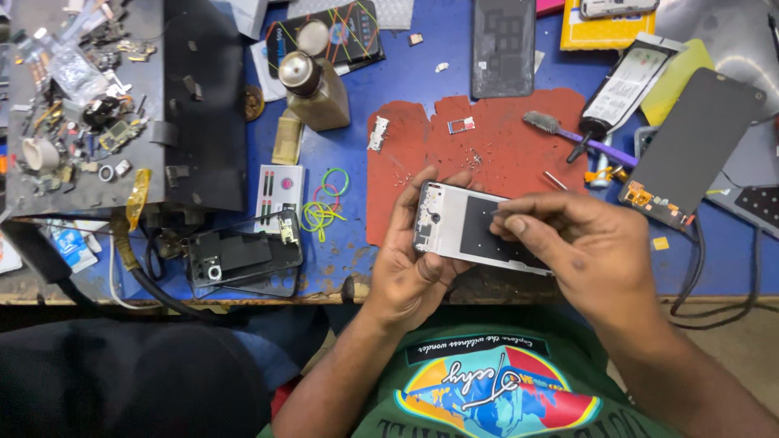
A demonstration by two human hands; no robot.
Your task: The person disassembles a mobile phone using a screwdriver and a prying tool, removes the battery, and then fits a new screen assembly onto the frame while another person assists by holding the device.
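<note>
Hands of one person work over a cluttered blue desk (406, 81). Left hand (414, 259) cups a white phone frame (471, 229) from below, its fingers (406, 203) curled up around the frame's left end, holding it tilted just above the near desk edge. Right hand (588, 251) rests on the frame's right part, thumb and forefinger pinched tightly together on its dark inner panel; whether they grip anything between them is too small to tell. Behind the frame lies a red mat (479, 146) scattered with tiny screws
</note>
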